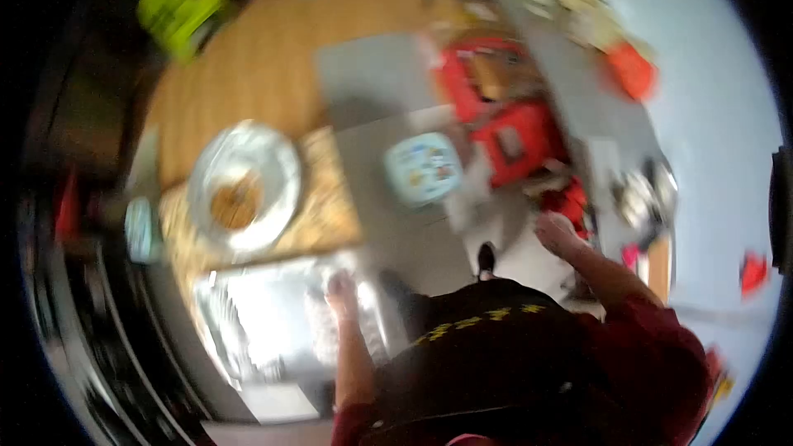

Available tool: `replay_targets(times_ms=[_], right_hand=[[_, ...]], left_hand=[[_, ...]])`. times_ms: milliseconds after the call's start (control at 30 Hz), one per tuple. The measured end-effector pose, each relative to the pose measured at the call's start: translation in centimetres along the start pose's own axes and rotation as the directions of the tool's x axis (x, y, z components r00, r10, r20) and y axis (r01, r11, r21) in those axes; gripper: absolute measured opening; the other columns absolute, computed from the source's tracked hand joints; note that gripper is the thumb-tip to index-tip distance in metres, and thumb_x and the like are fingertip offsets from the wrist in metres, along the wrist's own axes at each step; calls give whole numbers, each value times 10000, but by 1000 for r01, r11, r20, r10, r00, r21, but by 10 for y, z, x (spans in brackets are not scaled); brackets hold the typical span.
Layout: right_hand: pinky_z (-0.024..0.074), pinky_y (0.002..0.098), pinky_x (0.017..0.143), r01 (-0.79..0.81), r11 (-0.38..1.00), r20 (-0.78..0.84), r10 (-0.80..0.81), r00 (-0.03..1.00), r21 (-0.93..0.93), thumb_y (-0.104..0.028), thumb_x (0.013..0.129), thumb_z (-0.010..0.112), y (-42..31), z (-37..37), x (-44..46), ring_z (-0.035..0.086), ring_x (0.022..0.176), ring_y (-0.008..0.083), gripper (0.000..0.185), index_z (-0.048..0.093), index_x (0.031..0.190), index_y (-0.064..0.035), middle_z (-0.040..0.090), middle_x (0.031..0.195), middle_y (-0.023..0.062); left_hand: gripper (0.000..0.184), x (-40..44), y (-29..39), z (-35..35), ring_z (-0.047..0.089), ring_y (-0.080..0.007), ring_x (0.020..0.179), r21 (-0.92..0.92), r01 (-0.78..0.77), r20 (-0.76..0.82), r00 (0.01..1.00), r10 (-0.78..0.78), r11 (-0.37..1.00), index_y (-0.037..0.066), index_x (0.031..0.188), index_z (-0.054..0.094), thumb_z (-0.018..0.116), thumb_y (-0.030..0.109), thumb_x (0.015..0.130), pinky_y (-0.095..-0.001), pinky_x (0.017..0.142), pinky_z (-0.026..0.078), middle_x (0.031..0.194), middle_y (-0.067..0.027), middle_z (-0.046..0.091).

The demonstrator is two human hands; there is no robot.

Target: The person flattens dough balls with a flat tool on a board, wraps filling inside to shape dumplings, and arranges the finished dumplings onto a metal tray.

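Observation:
Over the right part of a shiny metal tray is my left hand, blurred, its fingers hard to make out. A pale, textured item lies in the tray below and beside that hand. Beyond the tray, a large silver bowl with a brown food in it stands on a speckled surface. My right hand hangs out to the right, near red items by the grey counter; motion blur hides its fingers.
A light-blue stool with a patterned top stands on the floor ahead. Red crates are at the right, beside a long grey counter. A wooden table lies beyond the bowl, with a yellow-green object at its far left.

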State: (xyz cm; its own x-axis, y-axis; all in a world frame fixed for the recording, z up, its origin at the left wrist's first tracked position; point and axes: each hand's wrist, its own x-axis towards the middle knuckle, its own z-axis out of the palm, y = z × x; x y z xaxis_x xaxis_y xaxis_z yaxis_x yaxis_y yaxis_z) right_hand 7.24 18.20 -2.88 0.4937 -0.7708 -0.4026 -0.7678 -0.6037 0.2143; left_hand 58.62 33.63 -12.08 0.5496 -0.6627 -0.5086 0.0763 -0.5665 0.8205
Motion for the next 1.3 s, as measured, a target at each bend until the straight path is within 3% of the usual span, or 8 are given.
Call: replay_targets(times_ms=[200, 433, 833, 900, 1033, 1100, 1200, 1300], right_hand=[[455, 463, 660, -579, 672, -300, 733, 610, 461, -284, 851, 546, 88, -57, -94, 577, 737, 386, 256, 554, 788, -36, 585, 760, 200], [440, 459, 818, -642, 362, -217, 930, 296, 676, -152, 811, 540, 249, 17, -179, 536, 936, 401, 289, 521, 1078, -43, 567, 995, 217], [517, 401, 693, -614, 363, -45, 882, 469, 701, -210, 803, 597, 319, 50, -174, 610, 802, 319, 363, 531, 1098, -8, 579, 997, 170], [534, 326, 661, 411, -635, 391, 749, 535, 654, -242, 868, 585, 333, 43, -194, 614, 821, 230, 321, 554, 1081, -3, 592, 974, 117], [541, 291, 714, 484, -770, 358, 628, 691, 416, -217, 929, 514, 317, 6, -203, 609, 893, 220, 282, 524, 1118, -8, 593, 1010, 100], [543, 318, 725, 478, -818, 201, 551, 810, 319, -233, 937, 502, 292, -3, -190, 610, 909, 225, 291, 515, 1123, -11, 594, 1013, 107], [497, 324, 688, 334, -916, 152, 371, 916, 223, -299, 902, 539, 248, -15, -159, 593, 857, 219, 318, 522, 1103, -53, 580, 1015, 86], [489, 342, 750, 166, -326, 18, 493, 870, 930, -277, 885, 552, 235, -13, -144, 593, 908, 256, 372, 494, 1140, -13, 582, 1046, 133]], left_hand=[[235, -54, 65, 159, 625, -194, 847, 224, -469, 591, 763, 264, 854, 48, 1043, 628, 583, 186, 858, -338, 790, 476, 944, -103, 674], [243, -99, 157, 283, 623, -198, 843, 392, -466, 558, 806, 197, 793, 9, 1046, 626, 570, 127, 842, -324, 781, 478, 928, -149, 665], [276, -194, 209, 455, 570, -219, 975, 113, -600, 809, 518, 277, 792, 4, 1074, 612, 590, 157, 845, -324, 895, 424, 1038, -127, 622], [294, -207, 228, 466, 564, -221, 996, 146, -563, 826, 522, 213, 814, 8, 1091, 610, 588, 175, 850, -328, 902, 419, 1050, -129, 621], [368, -242, 269, 504, 544, -228, 1062, 91, -371, 919, 389, 66, 924, 16, 1158, 580, 590, 230, 860, -339, 937, 400, 1122, -134, 605], [397, -285, 304, 521, 541, -217, 1071, 28, -592, 924, 323, 206, 806, 11, 1176, 555, 597, 247, 860, -333, 945, 401, 1137, -124, 595], [382, -250, 244, 573, 530, -204, 1083, -176, -984, 936, -176, 307, -27, 5, 1192, 529, 601, 189, 865, -326, 936, 416, 1143, -120, 584], [349, -271, 286, 553, 542, -192, 1055, -309, -927, 799, -133, 587, 210, -1, 1188, 526, 596, 106, 863, -305, 906, 440, 1098, -115, 597]])
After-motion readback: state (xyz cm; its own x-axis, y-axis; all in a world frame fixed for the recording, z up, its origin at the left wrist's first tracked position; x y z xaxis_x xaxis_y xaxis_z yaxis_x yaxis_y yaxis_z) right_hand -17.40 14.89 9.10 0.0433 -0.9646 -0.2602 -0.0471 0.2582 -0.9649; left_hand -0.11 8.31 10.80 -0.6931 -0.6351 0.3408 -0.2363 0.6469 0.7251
